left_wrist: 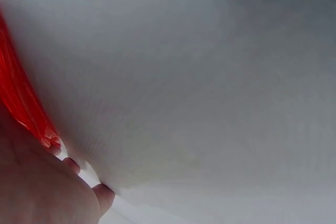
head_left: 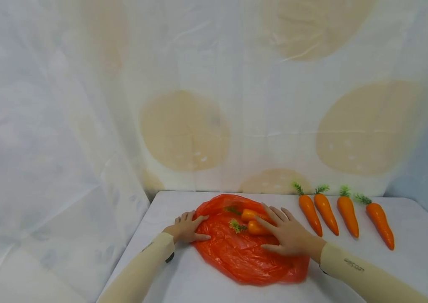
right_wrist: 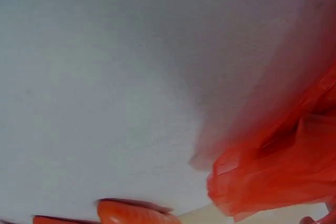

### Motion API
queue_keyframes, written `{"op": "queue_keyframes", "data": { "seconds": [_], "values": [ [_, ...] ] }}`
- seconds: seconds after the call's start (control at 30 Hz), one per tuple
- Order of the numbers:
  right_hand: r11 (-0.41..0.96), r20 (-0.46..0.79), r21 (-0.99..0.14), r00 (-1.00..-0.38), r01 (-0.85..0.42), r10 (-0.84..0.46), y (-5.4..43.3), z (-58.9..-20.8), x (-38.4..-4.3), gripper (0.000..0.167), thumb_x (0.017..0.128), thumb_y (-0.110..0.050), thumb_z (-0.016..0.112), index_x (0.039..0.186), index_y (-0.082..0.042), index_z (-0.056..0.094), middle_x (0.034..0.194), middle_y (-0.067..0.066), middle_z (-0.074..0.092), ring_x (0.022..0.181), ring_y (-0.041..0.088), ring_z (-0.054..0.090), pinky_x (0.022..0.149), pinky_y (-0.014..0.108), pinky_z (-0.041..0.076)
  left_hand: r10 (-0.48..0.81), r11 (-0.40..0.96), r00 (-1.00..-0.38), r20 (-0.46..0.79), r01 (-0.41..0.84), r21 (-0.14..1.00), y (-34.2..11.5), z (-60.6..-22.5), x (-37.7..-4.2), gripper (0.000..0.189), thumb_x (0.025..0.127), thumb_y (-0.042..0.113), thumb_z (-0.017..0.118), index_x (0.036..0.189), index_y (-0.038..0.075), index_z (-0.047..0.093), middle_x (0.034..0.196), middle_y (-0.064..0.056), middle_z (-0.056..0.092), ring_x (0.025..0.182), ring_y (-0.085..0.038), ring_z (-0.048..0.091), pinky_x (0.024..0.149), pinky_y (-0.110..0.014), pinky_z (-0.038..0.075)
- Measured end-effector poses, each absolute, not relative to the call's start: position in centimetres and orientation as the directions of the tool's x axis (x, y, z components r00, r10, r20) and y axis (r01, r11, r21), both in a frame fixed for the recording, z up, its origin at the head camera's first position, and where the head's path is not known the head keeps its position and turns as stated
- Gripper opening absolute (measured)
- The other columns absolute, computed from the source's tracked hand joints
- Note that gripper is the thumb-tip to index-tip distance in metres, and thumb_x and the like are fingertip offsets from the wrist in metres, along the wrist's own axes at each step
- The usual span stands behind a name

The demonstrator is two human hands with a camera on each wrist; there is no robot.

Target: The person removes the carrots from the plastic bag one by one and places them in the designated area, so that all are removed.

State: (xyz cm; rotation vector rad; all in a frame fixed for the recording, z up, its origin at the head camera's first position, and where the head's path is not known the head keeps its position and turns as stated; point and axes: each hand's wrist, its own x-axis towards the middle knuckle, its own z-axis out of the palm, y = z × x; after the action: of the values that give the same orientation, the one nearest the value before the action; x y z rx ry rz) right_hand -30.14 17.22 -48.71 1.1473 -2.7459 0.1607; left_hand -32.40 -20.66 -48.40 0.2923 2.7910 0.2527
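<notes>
A crumpled red plastic bag [head_left: 233, 256] lies spread on the white table, with two carrots [head_left: 249, 215] on top of it, their green tops pointing left. My right hand [head_left: 286, 231] is laid over the right part of these carrots, fingers spread and fairly straight, hiding their tips. At the bag's left edge my left hand [head_left: 187, 227] rests with thumb and fingers extended, touching the plastic. The left wrist view catches that hand [left_wrist: 47, 182] beside a strip of the red bag [left_wrist: 18, 93]. A loose fold of the bag [right_wrist: 273, 177] fills the lower right of the right wrist view.
Several more carrots [head_left: 347, 216] with green tops lie in a row at the table's right, beyond my right hand. A pale curtain with tan round patches [head_left: 185, 130] hangs behind the table [head_left: 407, 269], and more pale cloth [head_left: 47, 168] hangs on the left.
</notes>
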Motion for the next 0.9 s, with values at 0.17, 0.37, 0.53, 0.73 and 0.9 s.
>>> {"op": "queue_keyframes", "data": {
  "seconds": [0.17,0.37,0.53,0.73,0.9],
  "values": [
    [0.692,0.097,-0.065,-0.694,-0.719,-0.713,16.47,-48.46,-29.99,0.085,0.088,-0.073,0.048,0.157,-0.031,0.024,0.167,0.012,0.003,0.151,0.038,0.013,0.116,0.066,0.02,0.217,0.964,-0.927,-0.307,0.155,0.214,-20.75,-48.35,-32.4,0.082,0.082,0.07,0.062,0.152,0.041,0.032,0.163,-0.012,0.019,0.143,-0.041,0.023,0.112,-0.067,0.028],
    [0.703,0.112,-0.079,-0.707,-0.707,-0.699,16.38,-48.67,-30.1,0.086,0.088,-0.074,0.047,0.158,-0.031,0.023,0.168,0.011,0.001,0.15,0.038,0.015,0.115,0.066,0.021,0.229,0.961,-0.924,-0.308,0.165,0.22,-20.73,-48.44,-32.39,0.082,0.081,0.07,0.062,0.152,0.041,0.032,0.162,-0.011,0.019,0.143,-0.04,0.023,0.113,-0.066,0.026],
    [0.73,0.11,-0.086,-0.735,-0.678,-0.67,16.65,-48.79,-30.22,0.087,0.087,-0.075,0.048,0.158,-0.032,0.022,0.167,0.011,0.004,0.148,0.039,0.022,0.115,0.066,0.023,0.23,0.962,-0.924,-0.307,0.167,0.218,-20.7,-48.55,-32.47,0.082,0.081,0.07,0.063,0.151,0.041,0.033,0.162,-0.012,0.02,0.142,-0.04,0.024,0.112,-0.067,0.027],
    [0.727,0.109,-0.11,-0.736,-0.677,-0.669,16.82,-48.84,-30.42,0.088,0.088,-0.073,0.049,0.158,-0.03,0.019,0.168,0.011,0.002,0.148,0.039,0.022,0.117,0.065,0.02,0.217,0.965,-0.93,-0.296,0.158,0.211,-20.88,-49.22,-32.86,0.082,0.08,0.071,0.064,0.151,0.042,0.033,0.162,-0.011,0.02,0.143,-0.04,0.024,0.113,-0.067,0.026],
    [0.693,0.122,-0.177,-0.714,-0.699,-0.689,16.65,-48.65,-30.29,0.092,0.086,-0.073,0.052,0.159,-0.028,0.017,0.168,0.011,0.003,0.148,0.039,0.024,0.117,0.065,0.02,0.233,0.961,-0.927,-0.294,0.173,0.215,-20.73,-48.91,-32.75,0.083,0.08,0.071,0.063,0.151,0.041,0.034,0.161,-0.013,0.021,0.142,-0.042,0.024,0.113,-0.068,0.025]
  ]
}}
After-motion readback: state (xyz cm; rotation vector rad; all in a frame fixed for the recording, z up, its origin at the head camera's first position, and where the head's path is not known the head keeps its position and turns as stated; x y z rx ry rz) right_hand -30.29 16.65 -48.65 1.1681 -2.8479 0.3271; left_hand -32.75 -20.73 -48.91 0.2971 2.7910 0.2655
